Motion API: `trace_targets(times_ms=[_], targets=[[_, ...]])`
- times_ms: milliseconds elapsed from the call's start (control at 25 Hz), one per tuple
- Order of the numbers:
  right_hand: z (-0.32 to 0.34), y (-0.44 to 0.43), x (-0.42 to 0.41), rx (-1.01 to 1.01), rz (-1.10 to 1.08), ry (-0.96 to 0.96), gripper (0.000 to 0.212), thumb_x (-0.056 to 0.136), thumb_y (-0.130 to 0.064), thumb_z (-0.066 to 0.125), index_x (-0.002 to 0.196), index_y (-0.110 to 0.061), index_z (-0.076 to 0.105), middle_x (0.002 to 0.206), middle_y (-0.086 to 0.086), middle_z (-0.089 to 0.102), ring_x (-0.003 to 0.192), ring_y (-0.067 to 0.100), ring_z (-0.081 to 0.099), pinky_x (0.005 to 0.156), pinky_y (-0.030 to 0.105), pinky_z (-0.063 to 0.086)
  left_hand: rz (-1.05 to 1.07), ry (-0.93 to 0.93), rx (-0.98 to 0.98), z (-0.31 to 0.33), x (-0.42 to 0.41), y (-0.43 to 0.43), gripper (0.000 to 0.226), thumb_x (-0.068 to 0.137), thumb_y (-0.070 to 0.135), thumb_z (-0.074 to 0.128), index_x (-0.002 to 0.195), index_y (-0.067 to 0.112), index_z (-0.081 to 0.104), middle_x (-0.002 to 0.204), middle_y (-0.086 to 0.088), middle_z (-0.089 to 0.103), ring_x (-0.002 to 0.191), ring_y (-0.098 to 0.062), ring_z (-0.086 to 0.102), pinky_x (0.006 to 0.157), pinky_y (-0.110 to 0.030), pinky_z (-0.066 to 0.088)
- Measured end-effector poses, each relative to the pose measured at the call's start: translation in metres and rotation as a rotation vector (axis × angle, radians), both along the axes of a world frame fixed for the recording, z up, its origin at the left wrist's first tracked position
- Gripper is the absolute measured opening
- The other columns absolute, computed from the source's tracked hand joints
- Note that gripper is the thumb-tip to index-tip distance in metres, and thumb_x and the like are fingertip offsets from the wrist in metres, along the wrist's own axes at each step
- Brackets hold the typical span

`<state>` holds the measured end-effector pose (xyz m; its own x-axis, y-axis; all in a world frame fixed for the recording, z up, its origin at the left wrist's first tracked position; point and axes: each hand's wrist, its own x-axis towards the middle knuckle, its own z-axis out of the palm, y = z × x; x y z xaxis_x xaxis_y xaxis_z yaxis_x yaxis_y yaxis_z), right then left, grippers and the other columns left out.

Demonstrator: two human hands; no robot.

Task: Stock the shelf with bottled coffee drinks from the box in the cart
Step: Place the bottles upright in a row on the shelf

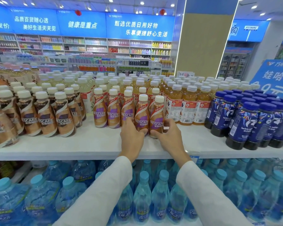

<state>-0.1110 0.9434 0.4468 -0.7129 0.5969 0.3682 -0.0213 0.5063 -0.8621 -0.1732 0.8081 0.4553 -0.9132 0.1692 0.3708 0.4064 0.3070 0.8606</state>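
Note:
Two Nescafe coffee bottles with white caps and purple labels stand side by side near the front of the white shelf [88,144]. My left hand [131,135] grips the left bottle [142,111] low down. My right hand [169,136] curls around the base of the right bottle [157,118]. Behind and to the left stands a row of the same purple-label bottles [113,110]. The box and the cart are out of view.
Brown-label Nescafe bottles [46,116] fill the shelf's left. Orange tea bottles [189,106] stand to the right, then dark blue-capped coffee bottles [250,124]. Bare shelf surface lies in front of the rows. Water bottles [142,198] fill the shelf below.

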Motion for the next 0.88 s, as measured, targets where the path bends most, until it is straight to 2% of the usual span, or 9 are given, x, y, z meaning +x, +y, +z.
trace_targets(times_ms=[80, 200, 360, 520, 720, 880], targets=[[-0.001, 0.005, -0.011, 0.002, -0.002, -0.017, 0.058, 0.074, -0.038, 0.088, 0.115, -0.038, 0.046, 0.108, -0.019, 0.058, 0.098, 0.003, 0.059, 0.079, 0.019, 0.047, 0.063, 0.011, -0.041, 0.000, -0.002, 0.011, 0.056, 0.088, 0.024, 0.079, 0.134, 0.015, 0.049, 0.136, -0.007, 0.056, 0.123, -0.027, 0.057, 0.104, -0.042, 0.051], [0.000, 0.012, -0.021, 0.003, 0.003, -0.037, 0.060, 0.075, -0.038, 0.087, 0.117, -0.039, 0.044, 0.112, -0.018, 0.055, 0.102, 0.005, 0.057, 0.085, 0.024, 0.048, 0.113, 0.061, -0.079, 0.002, -0.002, 0.025, 0.055, 0.094, 0.020, 0.073, 0.139, 0.014, 0.041, 0.143, -0.010, 0.045, 0.129, -0.027, 0.052, 0.103, -0.034, 0.047], [0.004, 0.019, -0.029, -0.013, 0.031, -0.049, 0.061, 0.077, -0.035, 0.087, 0.120, -0.036, 0.044, 0.116, -0.015, 0.056, 0.106, 0.008, 0.057, 0.087, 0.025, 0.048, 0.132, 0.097, -0.108, 0.002, -0.006, 0.032, 0.053, 0.096, 0.016, 0.069, 0.140, 0.010, 0.040, 0.142, -0.013, 0.045, 0.129, -0.028, 0.051, 0.099, -0.029, 0.044], [0.006, 0.020, -0.035, -0.022, 0.033, -0.048, 0.063, 0.079, -0.033, 0.086, 0.129, -0.030, 0.046, 0.128, -0.008, 0.059, 0.111, 0.009, 0.056, 0.096, 0.032, 0.050, 0.143, 0.117, -0.131, 0.002, -0.010, 0.035, 0.048, 0.097, 0.015, 0.067, 0.138, 0.008, 0.042, 0.142, -0.015, 0.045, 0.128, -0.029, 0.050, 0.096, -0.025, 0.040], [0.005, 0.018, -0.043, -0.019, -0.005, -0.036, 0.065, 0.082, -0.033, 0.084, 0.133, -0.028, 0.045, 0.135, -0.005, 0.059, 0.119, 0.015, 0.058, 0.103, 0.039, 0.052, 0.134, 0.117, -0.143, 0.003, -0.017, 0.035, 0.048, 0.097, 0.019, 0.068, 0.138, 0.009, 0.044, 0.142, -0.013, 0.046, 0.129, -0.029, 0.050, 0.101, -0.032, 0.045], [0.003, 0.021, -0.046, -0.016, -0.007, -0.030, 0.063, 0.080, -0.034, 0.085, 0.130, -0.028, 0.047, 0.132, -0.004, 0.061, 0.119, 0.017, 0.060, 0.101, 0.039, 0.052, 0.139, 0.105, -0.120, 0.004, -0.018, 0.036, 0.050, 0.096, 0.020, 0.070, 0.137, 0.009, 0.045, 0.141, -0.013, 0.048, 0.128, -0.029, 0.051, 0.104, -0.035, 0.047]])
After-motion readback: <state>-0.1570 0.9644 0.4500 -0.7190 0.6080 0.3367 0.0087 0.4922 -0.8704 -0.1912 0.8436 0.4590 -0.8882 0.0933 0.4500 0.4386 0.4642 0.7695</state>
